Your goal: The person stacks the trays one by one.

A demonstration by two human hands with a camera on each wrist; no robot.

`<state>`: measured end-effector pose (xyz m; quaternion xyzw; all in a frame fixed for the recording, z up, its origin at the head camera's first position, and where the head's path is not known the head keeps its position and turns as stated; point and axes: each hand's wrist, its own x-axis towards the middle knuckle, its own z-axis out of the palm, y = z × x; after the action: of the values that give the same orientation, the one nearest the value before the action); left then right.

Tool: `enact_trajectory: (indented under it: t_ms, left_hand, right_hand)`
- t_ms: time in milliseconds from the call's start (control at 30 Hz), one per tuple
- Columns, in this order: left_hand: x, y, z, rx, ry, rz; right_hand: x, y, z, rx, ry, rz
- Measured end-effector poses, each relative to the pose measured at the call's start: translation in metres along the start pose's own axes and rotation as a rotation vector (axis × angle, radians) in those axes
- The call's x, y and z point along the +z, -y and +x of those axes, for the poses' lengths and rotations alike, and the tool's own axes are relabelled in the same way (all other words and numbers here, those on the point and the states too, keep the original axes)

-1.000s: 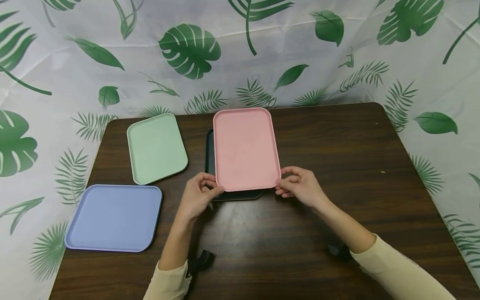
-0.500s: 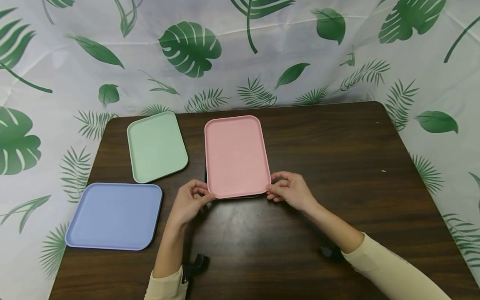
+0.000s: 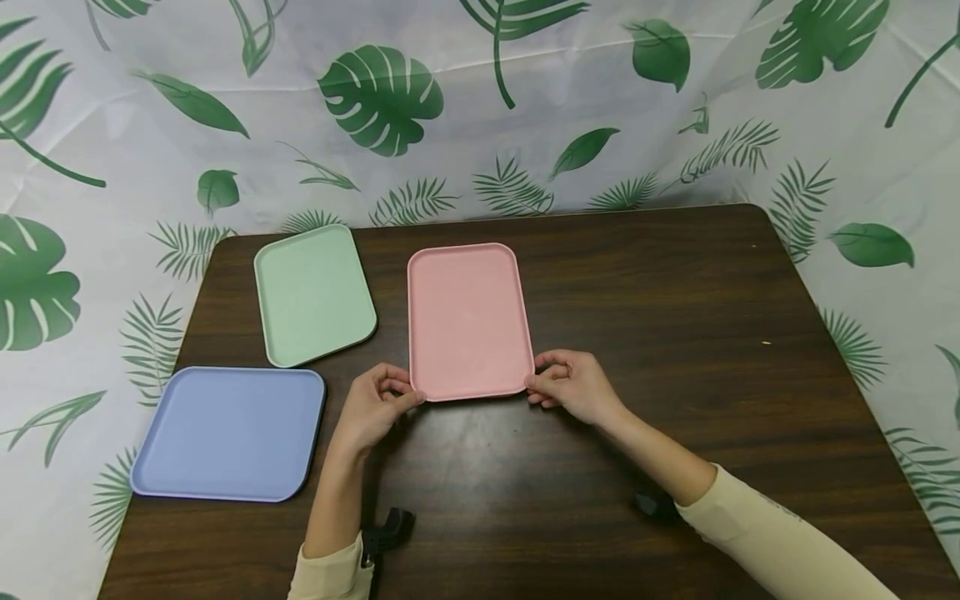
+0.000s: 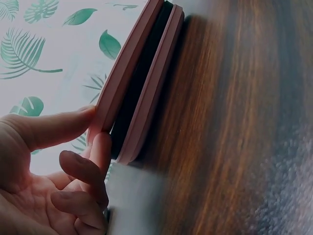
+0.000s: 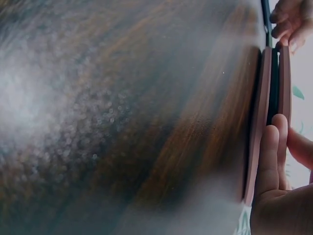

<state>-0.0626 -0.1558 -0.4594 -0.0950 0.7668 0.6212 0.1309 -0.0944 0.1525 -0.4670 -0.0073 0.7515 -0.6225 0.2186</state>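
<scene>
From the head view, the left hand (image 3: 372, 406) and right hand (image 3: 573, 385) pinch the pink tray's (image 3: 468, 321) near corners, mid-worktop (image 3: 675, 333). The left wrist view shows the pink tray (image 4: 128, 73) over a dark tray (image 4: 142, 81); keeping the edges aligned matters. The right wrist view shows fingers (image 5: 270, 156) curled round the rim.

No readable text, label, brand, number or sign in any view. Trays, table, sleeves: plain, unmarked. Backdrop cloth: leaf print only, no lettering.
</scene>
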Motion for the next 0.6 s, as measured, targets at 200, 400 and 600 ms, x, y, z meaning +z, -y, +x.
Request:
enact_trajectory:
  t_ms: [200, 400, 600]
  left_hand:
    - [-0.0012, 0.002, 0.0018, 0.002, -0.013, 0.04]
    - [-0.0013, 0.0009, 0.0003, 0.002, -0.028, 0.101]
    - [-0.0002, -0.0018, -0.0012, 0.024, -0.057, 0.151]
  right_hand:
    - [0.0011, -0.0014, 0.0012, 0.006, -0.007, -0.006]
    - [0.0016, -0.001, 0.0011, -0.001, -0.001, -0.018]
    - [0.0031, 0.0005, 0.0009, -0.006, -0.009, -0.031]
